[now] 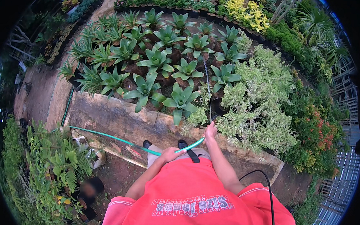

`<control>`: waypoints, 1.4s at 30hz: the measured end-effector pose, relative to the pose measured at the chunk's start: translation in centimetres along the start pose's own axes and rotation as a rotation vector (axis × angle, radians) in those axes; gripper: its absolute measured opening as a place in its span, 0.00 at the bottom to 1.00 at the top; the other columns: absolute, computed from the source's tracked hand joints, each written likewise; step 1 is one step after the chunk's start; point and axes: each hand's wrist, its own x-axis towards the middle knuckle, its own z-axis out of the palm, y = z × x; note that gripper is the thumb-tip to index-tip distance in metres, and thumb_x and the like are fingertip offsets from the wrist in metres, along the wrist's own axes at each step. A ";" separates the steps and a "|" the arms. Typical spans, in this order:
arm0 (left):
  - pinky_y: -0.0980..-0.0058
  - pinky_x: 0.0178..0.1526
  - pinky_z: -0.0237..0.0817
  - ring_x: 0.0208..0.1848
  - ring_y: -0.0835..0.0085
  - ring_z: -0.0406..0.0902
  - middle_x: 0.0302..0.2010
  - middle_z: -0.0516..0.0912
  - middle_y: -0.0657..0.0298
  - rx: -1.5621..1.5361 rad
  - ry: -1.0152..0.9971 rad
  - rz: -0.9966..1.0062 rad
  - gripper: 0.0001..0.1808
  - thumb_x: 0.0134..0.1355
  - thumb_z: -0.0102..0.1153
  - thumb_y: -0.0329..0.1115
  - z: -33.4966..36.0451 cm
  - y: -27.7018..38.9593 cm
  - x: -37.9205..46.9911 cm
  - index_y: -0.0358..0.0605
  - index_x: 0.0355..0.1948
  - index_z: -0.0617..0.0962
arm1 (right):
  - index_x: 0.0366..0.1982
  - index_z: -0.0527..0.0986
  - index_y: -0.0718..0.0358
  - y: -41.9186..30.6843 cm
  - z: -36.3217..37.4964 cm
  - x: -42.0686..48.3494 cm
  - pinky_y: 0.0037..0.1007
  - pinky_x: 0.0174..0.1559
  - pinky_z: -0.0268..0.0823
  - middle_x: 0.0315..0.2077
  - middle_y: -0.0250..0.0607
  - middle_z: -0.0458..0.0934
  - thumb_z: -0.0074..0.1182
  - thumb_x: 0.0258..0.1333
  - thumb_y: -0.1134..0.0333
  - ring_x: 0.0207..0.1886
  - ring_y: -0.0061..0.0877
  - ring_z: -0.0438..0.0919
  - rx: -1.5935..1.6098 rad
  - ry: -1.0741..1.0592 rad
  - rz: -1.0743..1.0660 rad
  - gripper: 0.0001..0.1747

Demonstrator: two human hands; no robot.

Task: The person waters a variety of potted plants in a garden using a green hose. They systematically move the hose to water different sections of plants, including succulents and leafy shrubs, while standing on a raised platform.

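Observation:
My right hand grips the front end of a green garden hose. A thin jet of water leaves it and lands among potted bromeliads. At my waist, my left hand is closed around the same hose further back. From there the hose runs left over the ground, then bends away along the left side of the plants. The hose mouth is hidden by my right fingers. Nearest to my right hand are a bromeliad with broad leaves and a pale variegated shrub.
I stand on a worn, flat strip beside the pots. Leafy plants and dark pots are at the lower left. A red-tipped shrub and a slatted fence border the right. A dirt path runs along the left.

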 end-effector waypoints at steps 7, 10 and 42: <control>0.61 0.38 0.68 0.32 0.58 0.81 0.22 0.82 0.56 -0.005 -0.010 -0.001 0.35 0.57 0.51 0.73 -0.2 0.1 0.0 0.52 0.33 0.86 | 0.19 0.62 0.57 -0.2 0.1 -0.3 0.29 0.09 0.48 0.08 0.30 0.56 0.38 0.67 0.46 0.07 0.22 0.56 -0.021 0.009 -0.004 0.27; 0.61 0.38 0.68 0.33 0.58 0.82 0.23 0.82 0.56 -0.006 -0.008 0.001 0.34 0.56 0.51 0.73 -0.4 0.1 0.0 0.54 0.35 0.87 | 0.17 0.62 0.57 -0.2 0.3 -0.2 0.29 0.09 0.49 0.08 0.30 0.57 0.38 0.67 0.46 0.07 0.23 0.57 -0.040 0.011 -0.020 0.28; 0.63 0.37 0.67 0.30 0.62 0.80 0.21 0.80 0.58 -0.025 0.026 0.012 0.35 0.57 0.51 0.73 -0.6 -0.9 -0.4 0.48 0.31 0.85 | 0.18 0.61 0.58 0.8 0.9 0.0 0.30 0.08 0.48 0.08 0.31 0.57 0.40 0.68 0.48 0.07 0.23 0.59 -0.019 -0.017 -0.025 0.27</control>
